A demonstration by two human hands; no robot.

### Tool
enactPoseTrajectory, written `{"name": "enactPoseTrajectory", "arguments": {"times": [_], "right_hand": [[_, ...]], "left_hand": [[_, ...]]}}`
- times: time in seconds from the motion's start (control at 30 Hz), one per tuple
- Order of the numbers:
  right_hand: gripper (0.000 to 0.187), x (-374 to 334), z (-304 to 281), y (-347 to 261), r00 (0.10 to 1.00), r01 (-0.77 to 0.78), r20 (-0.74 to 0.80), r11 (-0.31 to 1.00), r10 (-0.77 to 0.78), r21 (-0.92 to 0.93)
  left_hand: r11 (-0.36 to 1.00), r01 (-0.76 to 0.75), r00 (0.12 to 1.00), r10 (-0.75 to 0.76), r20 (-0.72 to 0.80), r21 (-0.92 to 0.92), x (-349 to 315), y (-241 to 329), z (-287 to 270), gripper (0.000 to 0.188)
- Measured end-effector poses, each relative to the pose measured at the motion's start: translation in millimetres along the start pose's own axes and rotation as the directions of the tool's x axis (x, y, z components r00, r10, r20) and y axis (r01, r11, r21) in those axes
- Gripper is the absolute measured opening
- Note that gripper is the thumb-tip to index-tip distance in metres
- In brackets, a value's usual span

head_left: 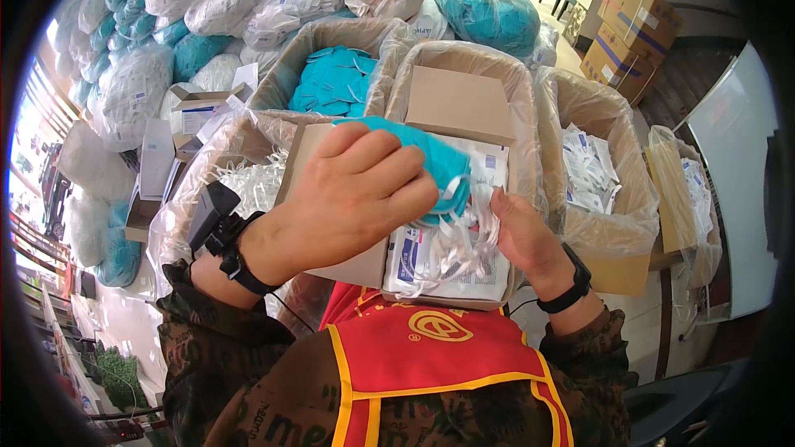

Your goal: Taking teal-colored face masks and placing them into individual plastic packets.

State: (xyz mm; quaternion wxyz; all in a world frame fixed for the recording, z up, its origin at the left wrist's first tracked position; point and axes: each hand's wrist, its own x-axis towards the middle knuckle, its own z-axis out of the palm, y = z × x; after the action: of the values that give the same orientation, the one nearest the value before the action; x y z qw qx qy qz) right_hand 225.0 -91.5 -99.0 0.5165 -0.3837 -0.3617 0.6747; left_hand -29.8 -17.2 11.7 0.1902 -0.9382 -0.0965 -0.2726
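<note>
My left hand (pixel 356 178) is closed over a teal face mask (pixel 448 167), knuckles up, in front of my chest. My right hand (pixel 527 232) is closed at the mask's lower right, with thumb and fingers around a bundle of white straps (pixel 454 261). Some straps dangle below the mask. Under both hands an open cardboard box (pixel 458 98) holds flat white printed packets (pixel 408 258). Part of the mask is hidden behind my left fingers.
A lined carton of loose teal masks (pixel 334 80) stands beyond my left hand. White straps (pixel 252 182) fill another lined carton at left. To the right, a lined carton holds small white packets (pixel 589 167). Bulging clear bags (pixel 489 16) are piled behind; brown cartons (pixel 633 29) are stacked far right.
</note>
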Motion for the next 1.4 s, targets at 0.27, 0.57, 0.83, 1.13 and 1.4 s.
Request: {"name": "enactPoseTrajectory", "arguments": {"times": [0.27,0.57,0.83,1.13,1.4], "right_hand": [[0.04,-7.2,29.4,1.2,0.935,-0.008,0.35,0.991,0.053,-0.13],[0.03,-20.4,31.1,-25.4,0.959,0.281,0.152,0.759,-0.237,-0.587],[0.024,-21.7,25.5,-23.1,0.955,0.287,0.172,0.595,-0.243,-0.751],[0.024,-56.3,41.8,-27.4,0.811,-0.362,0.214,0.754,0.545,-0.549],[0.014,-50.5,64.9,-62.5,0.729,0.593,0.666,-0.338,-0.159,-0.73]], "left_hand": [[0.997,0.069,0.989,-0.066,0.133,-0.019,-3.3,4.3,7.8,0.022],[0.905,0.218,0.934,-0.087,0.346,-0.364,-23.1,7.6,27.5,0.029],[0.855,0.279,0.931,-0.13,0.341,-0.436,-30.6,8.5,35.1,0.038],[0.885,0.271,0.91,-0.107,0.401,-0.378,-31.7,16.9,37.7,0.041],[0.752,0.306,0.864,0.038,0.502,-0.583,-19.3,47.1,24.6,0.036]]}}
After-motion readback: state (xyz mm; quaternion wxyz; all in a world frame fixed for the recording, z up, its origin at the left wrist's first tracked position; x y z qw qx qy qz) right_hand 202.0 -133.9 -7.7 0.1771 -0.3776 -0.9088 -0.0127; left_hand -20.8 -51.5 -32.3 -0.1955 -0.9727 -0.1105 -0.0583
